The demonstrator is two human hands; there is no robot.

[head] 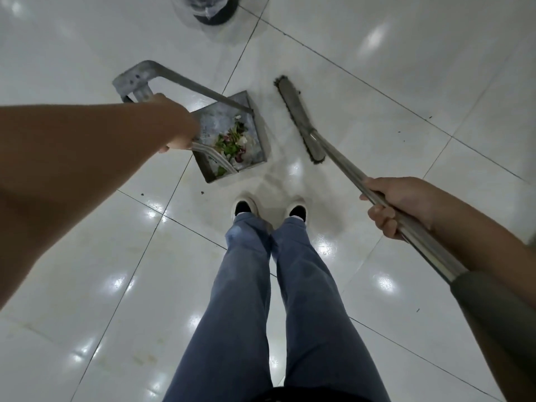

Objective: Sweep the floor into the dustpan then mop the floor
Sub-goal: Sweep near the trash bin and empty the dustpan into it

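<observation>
Left hand (177,126) at 9 o'clock of centre: fingers curled round the metal handle (162,75) of the dustpan (255,146), firm grip, knuckles up. Handle is a bent flat frame rising from the pan toward 11 o'clock.

Right hand (397,207) at 3 o'clock: fingers and thumb wrapped tight round the steel pole (348,169) of the broom (301,120). Pole runs from 4 o'clock up to the broom head at 1 o'clock. Lower end of the pole has a dark grey sleeve near the right frame edge.

Dustpan: square metal tray, sits at 12 o'clock just ahead of the shoes (269,208). Whether it touches the floor or hangs off it, cannot tell. Inside: a small heap of scraps (233,140), green, purple and white bits, looks like leaves and petals, lying in the middle of the tray.

Broom head: long, narrow, dark bristles, just right of the dustpan, apart from it, angled roughly parallel to the pan's right wall.

Floor (87,271): glossy white tiles, dark grout lines, a few dark crumbs at 2 o'clock and one near the pan's near corner. Bin (214,10) with dark base at 12 o'clock, top edge, cut off by the frame. Person stands feet together, blue jeans (261,300).
</observation>
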